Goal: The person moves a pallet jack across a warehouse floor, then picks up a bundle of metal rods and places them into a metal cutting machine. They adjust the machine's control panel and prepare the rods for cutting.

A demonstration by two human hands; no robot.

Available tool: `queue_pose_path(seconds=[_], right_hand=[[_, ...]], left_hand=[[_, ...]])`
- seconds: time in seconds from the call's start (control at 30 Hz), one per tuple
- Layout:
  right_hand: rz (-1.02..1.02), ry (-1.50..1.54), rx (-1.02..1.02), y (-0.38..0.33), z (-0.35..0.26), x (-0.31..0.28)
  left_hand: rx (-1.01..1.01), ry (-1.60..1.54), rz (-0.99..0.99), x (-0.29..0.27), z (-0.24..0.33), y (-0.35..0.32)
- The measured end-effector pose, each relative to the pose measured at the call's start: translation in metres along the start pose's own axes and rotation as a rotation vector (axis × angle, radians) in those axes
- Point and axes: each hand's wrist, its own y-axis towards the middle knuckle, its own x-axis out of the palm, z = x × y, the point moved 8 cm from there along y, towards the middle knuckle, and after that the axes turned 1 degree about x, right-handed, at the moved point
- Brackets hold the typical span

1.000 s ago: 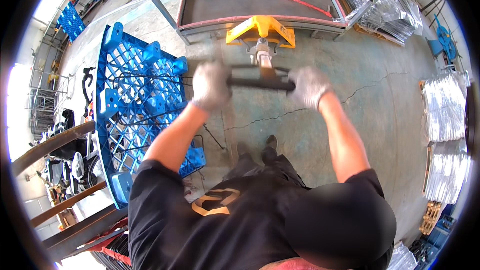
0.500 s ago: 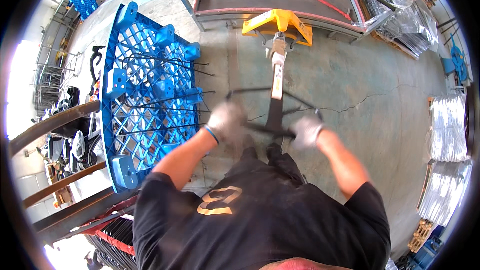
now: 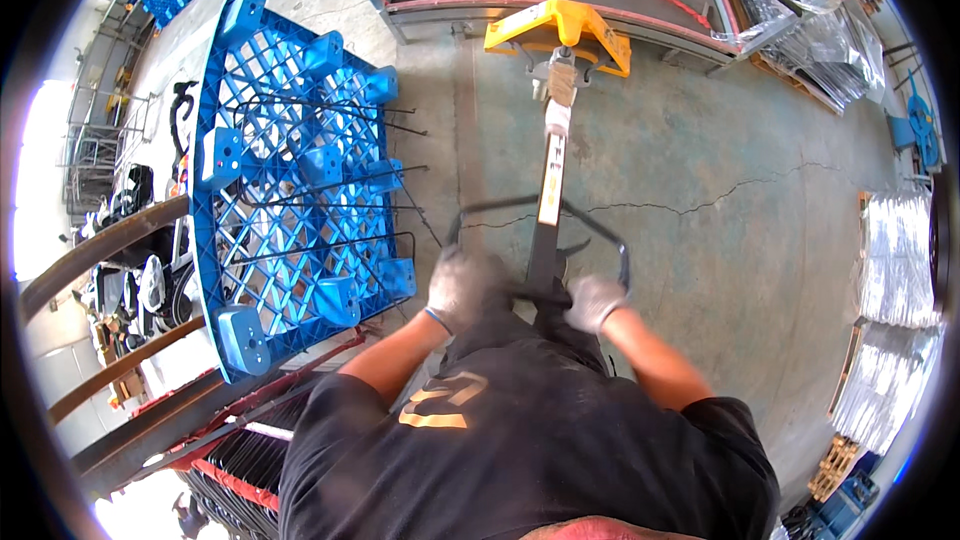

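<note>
A yellow pallet jack [image 3: 567,24] stands ahead of me, its forks' end under the edge of a metal rack. Its shaft [image 3: 543,252] slants down toward my body and ends in a black loop handle [image 3: 500,204]. My left hand [image 3: 462,290], in a pale work glove and smeared by motion, is closed round the left side of the loop. On the right side, my gloved right hand [image 3: 596,302] is also closed round the handle. The fingertips of both hands are partly hidden, and the handle's lowest bar lies close against my dark shirt.
To the left a blue plastic pallet [image 3: 310,165] stands with its feet outward, thin black rods across it. The rack frame [image 3: 480,5] spans the far side. Wrapped silvery stacks [image 3: 895,250] line the right. Brown metal bars [image 3: 100,250] stick out at left.
The handle and both hands have come slightly nearer my body. My right hand has shifted left and down; my left hand is lower. The pallet jack stays near the rack.
</note>
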Motion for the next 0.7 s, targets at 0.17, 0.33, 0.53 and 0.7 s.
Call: queue_pose_path(seconds=[0.17,0.33,0.53,0.7], right_hand=[[-0.106,0.038,-0.055,0.093,0.017,0.153],[-0.023,-0.315,-0.074,-0.043,-0.012,-0.114],[0.688,0.031,-0.073,-0.091,0.042,-0.362],[0.842,0.124,-0.444,-0.054,-0.033,-0.201]], left_hand=[[-0.14,-0.32,-0.241,0.001,0.01,-0.015],[-0.177,-0.272,0.541,-0.141,-0.045,0.002],[-0.535,-0.692,0.732,-0.112,-0.111,-0.008],[-0.442,-0.559,0.502,-0.036,-0.044,-0.018]])
